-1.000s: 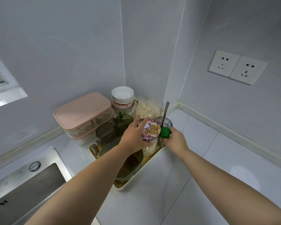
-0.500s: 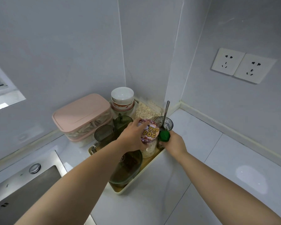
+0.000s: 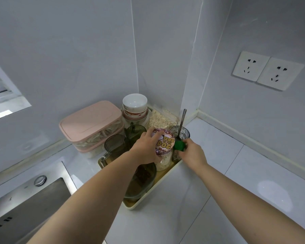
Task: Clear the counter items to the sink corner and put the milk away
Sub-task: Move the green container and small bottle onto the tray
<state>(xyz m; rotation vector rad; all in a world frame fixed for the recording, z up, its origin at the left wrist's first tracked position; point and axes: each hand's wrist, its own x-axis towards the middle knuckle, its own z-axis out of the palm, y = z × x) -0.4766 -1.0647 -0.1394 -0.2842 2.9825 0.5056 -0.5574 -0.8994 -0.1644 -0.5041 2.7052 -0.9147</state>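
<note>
Left hand [image 3: 144, 148]: we grasp the oat jar [image 3: 164, 161] by its lid, mid-frame, in the tray [image 3: 148, 202].
Right hand [image 3: 192, 154]: we pinch the green cap [image 3: 179, 145].
Risk: we judge crowding could topple the spoon glass [image 3: 184, 133].

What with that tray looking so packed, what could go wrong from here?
1. The left hand grips the oat jar by its lid; if the lid is loose, the jar could drop and spill.
2. The jar stands close beside the green glass bowl on the tray; a shove may knock glass on glass.
3. The right hand, holding a green cap, works right beside the glass with a spoon standing in it, which could tip.
</note>
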